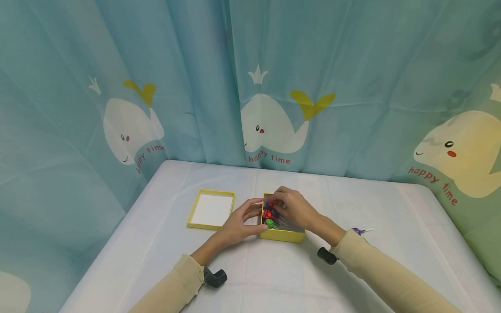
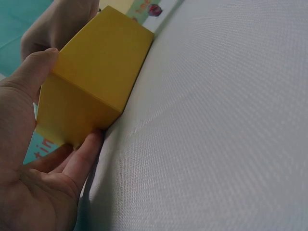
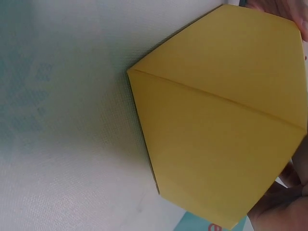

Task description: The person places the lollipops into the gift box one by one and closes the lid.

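Note:
A yellow box without its lid stands on the table, with several wrapped lollipops inside along its left side. Among them are a green lollipop near the front and a red lollipop behind it. My left hand holds the box from the left; in the left wrist view the thumb lies at its top edge and the fingers against its side. My right hand reaches over the box, its bent fingers pinching a red-wrapped lollipop at the back left, mostly hidden by the fingers.
The yellow-rimmed lid, white inside, lies left of the box. A purple-wrapped lollipop lies on the white-covered table, beyond the right forearm. A blue curtain with whale prints hangs behind and at the sides.

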### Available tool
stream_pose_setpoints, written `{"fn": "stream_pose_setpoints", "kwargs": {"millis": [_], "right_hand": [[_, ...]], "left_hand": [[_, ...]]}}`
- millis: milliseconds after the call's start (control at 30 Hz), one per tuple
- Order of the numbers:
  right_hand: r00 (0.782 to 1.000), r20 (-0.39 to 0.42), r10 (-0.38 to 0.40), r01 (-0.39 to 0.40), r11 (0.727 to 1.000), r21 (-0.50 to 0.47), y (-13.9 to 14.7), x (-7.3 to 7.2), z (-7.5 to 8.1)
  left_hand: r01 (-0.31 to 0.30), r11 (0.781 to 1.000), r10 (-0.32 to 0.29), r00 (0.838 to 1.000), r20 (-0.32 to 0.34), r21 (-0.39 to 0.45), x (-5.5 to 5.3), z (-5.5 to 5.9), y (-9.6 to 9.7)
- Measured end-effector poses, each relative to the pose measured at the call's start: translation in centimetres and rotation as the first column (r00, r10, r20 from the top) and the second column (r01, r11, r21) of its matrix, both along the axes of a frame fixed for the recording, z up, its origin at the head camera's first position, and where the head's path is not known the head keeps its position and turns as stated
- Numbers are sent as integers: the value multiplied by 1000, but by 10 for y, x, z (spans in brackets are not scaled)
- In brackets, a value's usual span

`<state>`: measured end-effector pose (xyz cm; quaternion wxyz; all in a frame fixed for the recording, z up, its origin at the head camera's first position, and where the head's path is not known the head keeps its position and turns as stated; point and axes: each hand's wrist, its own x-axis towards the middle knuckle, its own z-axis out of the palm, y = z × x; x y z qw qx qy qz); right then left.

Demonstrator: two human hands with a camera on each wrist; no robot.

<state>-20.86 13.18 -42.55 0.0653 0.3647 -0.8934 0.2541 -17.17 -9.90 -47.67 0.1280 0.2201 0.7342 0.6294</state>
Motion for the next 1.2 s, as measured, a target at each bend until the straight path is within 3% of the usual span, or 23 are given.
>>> {"fn": "stream_pose_setpoints", "kwargs": {"millis": [233, 433, 567, 933, 1200], "right_hand": [[997, 61, 50, -48, 998, -44, 7, 1, 3], [979, 155, 132, -118, 988, -97, 17, -2, 12], [976, 176, 132, -116, 988, -98, 28, 0, 20], [991, 121, 56, -50, 997, -51, 70, 15, 43], [998, 66, 7, -3, 999, -54, 105, 26, 48]], "left_hand": [[3, 1000, -3, 1000, -1, -4, 1, -2, 0], [-5, 1000, 5, 1000, 3, -6, 1, -6, -1], [-5, 1000, 5, 1000, 7, -4, 2, -6, -1], [-19, 1000, 20, 1000, 5, -19, 2, -2, 0], [-14, 1000, 14, 1000, 0, -13, 2, 0, 0]]}}
